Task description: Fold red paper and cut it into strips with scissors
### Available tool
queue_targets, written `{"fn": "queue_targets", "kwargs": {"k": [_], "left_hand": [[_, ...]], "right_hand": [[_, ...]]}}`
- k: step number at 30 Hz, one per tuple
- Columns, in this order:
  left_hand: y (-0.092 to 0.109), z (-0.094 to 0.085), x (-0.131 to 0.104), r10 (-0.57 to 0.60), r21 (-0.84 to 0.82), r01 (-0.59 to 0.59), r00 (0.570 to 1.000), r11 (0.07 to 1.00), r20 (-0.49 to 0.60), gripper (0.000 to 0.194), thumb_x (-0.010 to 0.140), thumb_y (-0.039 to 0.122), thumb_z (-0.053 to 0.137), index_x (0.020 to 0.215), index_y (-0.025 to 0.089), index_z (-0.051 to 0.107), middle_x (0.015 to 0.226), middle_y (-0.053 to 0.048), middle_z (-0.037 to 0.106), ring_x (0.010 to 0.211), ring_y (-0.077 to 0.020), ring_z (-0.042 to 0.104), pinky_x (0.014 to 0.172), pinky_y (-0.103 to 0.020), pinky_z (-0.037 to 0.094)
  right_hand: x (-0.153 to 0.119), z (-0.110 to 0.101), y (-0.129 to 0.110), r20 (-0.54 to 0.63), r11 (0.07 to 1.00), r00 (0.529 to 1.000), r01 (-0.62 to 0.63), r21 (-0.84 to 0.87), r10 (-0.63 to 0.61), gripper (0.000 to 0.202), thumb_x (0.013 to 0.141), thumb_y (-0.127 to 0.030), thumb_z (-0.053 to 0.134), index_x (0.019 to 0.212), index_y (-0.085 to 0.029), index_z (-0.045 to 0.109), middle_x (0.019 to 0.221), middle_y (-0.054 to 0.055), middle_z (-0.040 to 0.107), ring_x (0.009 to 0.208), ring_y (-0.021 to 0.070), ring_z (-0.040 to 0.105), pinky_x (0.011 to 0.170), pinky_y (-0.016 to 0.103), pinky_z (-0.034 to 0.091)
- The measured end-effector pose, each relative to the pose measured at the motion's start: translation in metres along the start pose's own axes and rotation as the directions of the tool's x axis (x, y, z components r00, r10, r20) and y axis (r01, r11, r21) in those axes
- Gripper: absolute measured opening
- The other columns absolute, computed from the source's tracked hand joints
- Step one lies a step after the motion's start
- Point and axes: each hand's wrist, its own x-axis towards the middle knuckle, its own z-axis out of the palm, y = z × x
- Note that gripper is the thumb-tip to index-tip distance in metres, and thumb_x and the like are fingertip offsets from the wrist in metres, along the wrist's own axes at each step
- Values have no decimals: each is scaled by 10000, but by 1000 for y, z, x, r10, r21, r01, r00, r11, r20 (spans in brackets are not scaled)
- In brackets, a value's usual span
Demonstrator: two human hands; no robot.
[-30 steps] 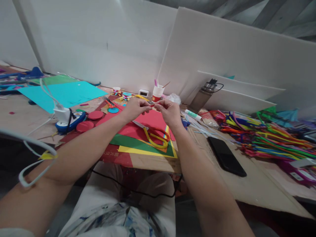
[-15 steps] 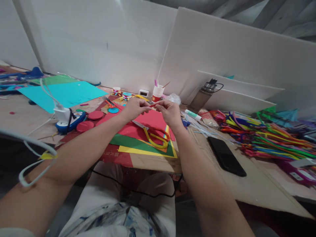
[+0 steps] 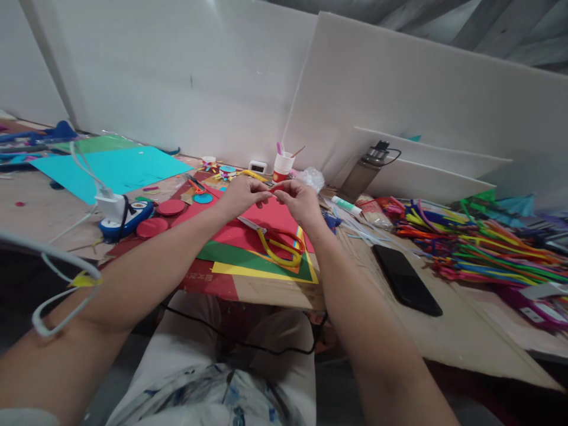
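In the head view, the only one you had, both of your hands were up in front of you, fingertips nearly meeting over the middle of the counter (image 3: pixel 31 208), beyond the midline towards its far edge. Your left hand (image 3: pixel 245 195) and right hand (image 3: pixel 298 196) were each closed to a thumb-and-finger pinch, the other fingers loosely curled. Between them was a small red piece (image 3: pixel 277 190), mostly hidden by your fingertips; both pinches seemed to have hold of it, but its full shape and any fold could not be told.

Below lay a red sheet (image 3: pixel 284 214) on a green sheet (image 3: pixel 216 251) and a yellow sheet (image 3: pixel 235 270), the yellow one closest to the near edge. Scissors (image 3: pixel 262 238) rested on the stack, handles pointing towards that edge, under your wrists.

With a piece so small, a light, even pinch close to the middle probably served best, since a hard squeeze could crease it. Level wrists and matched fingertips would likely have kept it from twisting. Turning it slightly towards you would have let you check it, and keeping your forearms above the scissors seemed wise.
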Motion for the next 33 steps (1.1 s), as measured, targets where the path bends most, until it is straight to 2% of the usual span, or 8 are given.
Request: {"fn": "queue_targets", "kwargs": {"k": [5,14,21,28,33], "left_hand": [[-2,1,-1,22,-14,-22,1000,1000,13,216,802,346,652,764,147,728,657,-43,706,566,-118,636,596,-239,491],[0,2,-1,35,-42,-35,999,999,17,177,792,285,649,777,129,730,646,-41,698,559,-111,632,584,-227,496],[6,-1,-1,-66,33,64,997,997,51,134,798,210,626,796,124,729,664,-50,718,579,-111,646,548,-202,476],[8,0,-3,-32,55,30,999,998,38,138,797,191,616,805,136,741,678,-47,725,617,-119,657,583,-211,488],[7,1,-3,-27,37,25,998,999,49,135,797,195,621,805,139,744,667,-42,720,615,-119,659,588,-213,492]], "right_hand": [[-1,0,-2,-23,997,999,-33,-75,31,183,735,-323,671,805,-154,678,649,2,637,591,122,538,590,272,424],[-3,0,-3,-38,994,999,2,-105,-6,172,742,-326,660,750,-155,677,639,2,633,605,123,536,617,271,424],[0,-4,-3,-67,999,998,-22,-29,20,94,737,-254,635,742,-163,654,634,0,633,607,124,559,629,276,445],[0,-2,-4,-4,995,995,-102,16,102,137,714,-285,661,783,-167,649,627,-11,625,578,114,539,603,273,447],[-1,-2,-2,-13,996,996,-85,-10,85,138,710,-290,669,755,-160,662,629,-6,639,578,114,541,600,270,433]]}}
